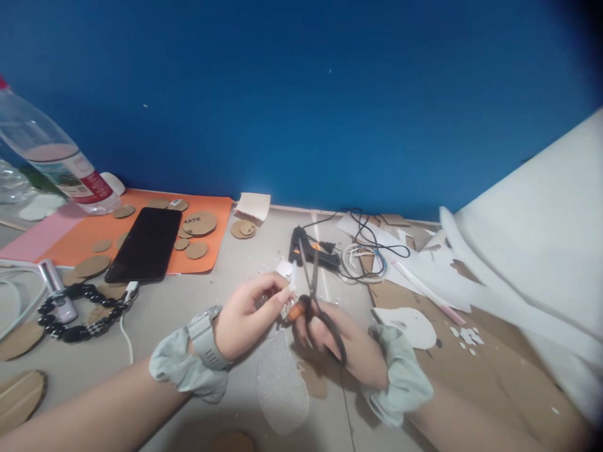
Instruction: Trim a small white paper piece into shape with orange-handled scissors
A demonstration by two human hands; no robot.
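Note:
My right hand (pixel 330 336) has its fingers in the handles of dark scissors (pixel 313 285), whose blades are spread and point away from me. A small orange piece (pixel 296 310) shows at the fingers of that hand; what it is I cannot make out. My left hand (pixel 254 314) is closed in a pinch on a small white piece (pixel 292 276), close to the scissors. Just beyond the blades lies a black glue gun (pixel 320 256). Below my hands is a flat, rounded grey piece (pixel 282 389), with a scrap of brown cardboard (pixel 313 378) beside it.
Left, a black phone (pixel 146 245) and several cardboard discs (pixel 200 224) lie on orange paper (pixel 214 251), near a bottle (pixel 70 169) and a beaded bracelet (pixel 78 333). Right are coiled cables (pixel 365 262), paper scraps (pixel 443 276) and a cardboard sheet (pixel 471 383). A blue wall (pixel 301 113) rises behind.

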